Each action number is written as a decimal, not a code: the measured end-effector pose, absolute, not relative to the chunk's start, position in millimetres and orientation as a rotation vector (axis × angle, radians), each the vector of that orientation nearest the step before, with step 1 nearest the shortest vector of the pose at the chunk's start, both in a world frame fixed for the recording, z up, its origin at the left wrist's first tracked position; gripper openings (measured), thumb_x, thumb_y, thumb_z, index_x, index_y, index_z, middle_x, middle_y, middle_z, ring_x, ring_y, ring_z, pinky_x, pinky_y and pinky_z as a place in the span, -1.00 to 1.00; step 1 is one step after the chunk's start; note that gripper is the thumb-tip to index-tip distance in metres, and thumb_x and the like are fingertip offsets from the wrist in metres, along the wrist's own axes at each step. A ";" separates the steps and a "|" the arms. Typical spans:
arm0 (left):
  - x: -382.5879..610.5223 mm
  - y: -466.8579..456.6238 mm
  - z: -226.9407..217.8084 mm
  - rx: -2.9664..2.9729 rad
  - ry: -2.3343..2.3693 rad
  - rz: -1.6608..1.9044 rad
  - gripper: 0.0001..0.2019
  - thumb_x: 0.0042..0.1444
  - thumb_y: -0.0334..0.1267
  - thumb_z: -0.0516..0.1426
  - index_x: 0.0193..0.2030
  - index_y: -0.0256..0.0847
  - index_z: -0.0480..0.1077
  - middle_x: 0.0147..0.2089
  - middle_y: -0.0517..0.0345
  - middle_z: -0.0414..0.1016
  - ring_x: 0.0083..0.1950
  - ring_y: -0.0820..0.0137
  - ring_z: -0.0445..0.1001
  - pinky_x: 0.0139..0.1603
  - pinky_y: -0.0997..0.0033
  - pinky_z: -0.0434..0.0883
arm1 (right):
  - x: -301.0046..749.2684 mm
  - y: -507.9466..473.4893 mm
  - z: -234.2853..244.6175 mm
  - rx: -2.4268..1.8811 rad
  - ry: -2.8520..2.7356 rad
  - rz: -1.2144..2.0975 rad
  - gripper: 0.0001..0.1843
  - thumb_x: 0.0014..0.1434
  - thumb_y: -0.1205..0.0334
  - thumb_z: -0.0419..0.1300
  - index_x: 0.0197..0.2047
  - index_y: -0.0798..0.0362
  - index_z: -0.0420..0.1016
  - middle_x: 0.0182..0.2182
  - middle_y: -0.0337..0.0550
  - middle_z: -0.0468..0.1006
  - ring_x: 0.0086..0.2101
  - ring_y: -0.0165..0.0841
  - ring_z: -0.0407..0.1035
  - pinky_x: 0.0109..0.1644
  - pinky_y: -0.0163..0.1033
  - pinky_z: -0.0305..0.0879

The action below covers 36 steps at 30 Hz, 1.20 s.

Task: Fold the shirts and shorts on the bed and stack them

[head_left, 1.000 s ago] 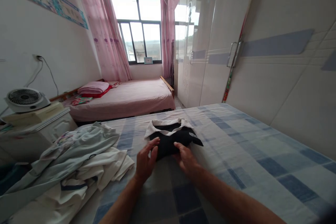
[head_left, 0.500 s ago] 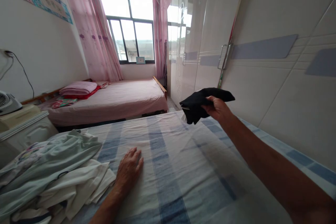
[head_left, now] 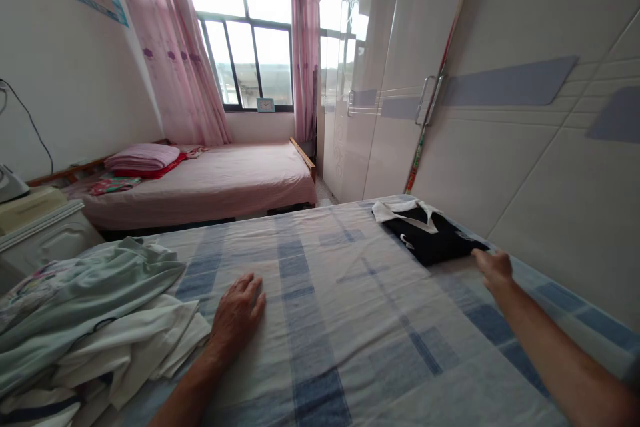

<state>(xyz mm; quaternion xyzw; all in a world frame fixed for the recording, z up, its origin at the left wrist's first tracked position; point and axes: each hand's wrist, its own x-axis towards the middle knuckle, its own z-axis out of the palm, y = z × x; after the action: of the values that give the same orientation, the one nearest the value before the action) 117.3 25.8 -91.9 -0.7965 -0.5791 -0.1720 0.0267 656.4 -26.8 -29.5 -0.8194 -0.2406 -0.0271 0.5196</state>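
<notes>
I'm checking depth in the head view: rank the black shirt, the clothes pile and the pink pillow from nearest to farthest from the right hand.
1. Black shirt, just ahead of the right hand, on the right side.
2. Clothes pile, across the checked bed, far left.
3. Pink pillow, on the pink bed beyond.

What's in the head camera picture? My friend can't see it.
The person's right hand touches the edge of a folded black shirt with a white collar on a blue-checked bed. Their left hand lies flat beside a pile of pale clothes.
</notes>
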 end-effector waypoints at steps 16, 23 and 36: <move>123.4 11.2 -77.4 -2.462 -1.873 -0.645 -0.66 0.18 -0.21 0.03 0.08 -0.20 0.34 0.21 -0.03 0.31 0.25 0.26 0.23 0.30 0.24 0.13 | 363.7 11.2 -73.9 -1.650 -2.092 0.216 -0.41 0.20 0.02 -0.08 0.25 0.04 0.22 0.27 0.00 0.18 0.25 -0.15 0.04 0.24 0.04 0.05; 123.0 11.1 -66.1 -2.487 -1.872 -0.604 -0.73 0.18 -0.20 0.03 -0.03 -0.19 0.40 0.10 -0.01 0.39 0.15 0.27 0.32 0.20 0.27 0.24 | 344.3 4.7 -85.5 -1.783 -2.398 -0.100 -0.44 0.26 0.05 -0.14 0.26 0.01 0.25 0.27 -0.10 0.18 0.26 -0.13 0.01 0.27 0.08 -0.09; -29.0 -1.4 8.8 -1.532 -2.293 -0.327 -0.83 0.07 -0.37 0.07 -0.26 -0.33 0.48 -0.11 -0.24 0.46 0.00 -0.01 0.37 -0.08 0.07 0.33 | 352.0 10.5 -94.4 -1.692 -2.396 -0.132 -0.44 0.26 0.03 -0.15 0.24 0.03 0.29 0.26 -0.09 0.21 0.25 -0.17 0.03 0.27 0.04 -0.06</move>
<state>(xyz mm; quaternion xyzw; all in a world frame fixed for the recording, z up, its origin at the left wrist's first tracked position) -29.0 -1.4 8.8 -0.5426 -0.8121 -0.1156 0.1812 352.0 10.5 -94.4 -0.5733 -0.8116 -0.0447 0.1026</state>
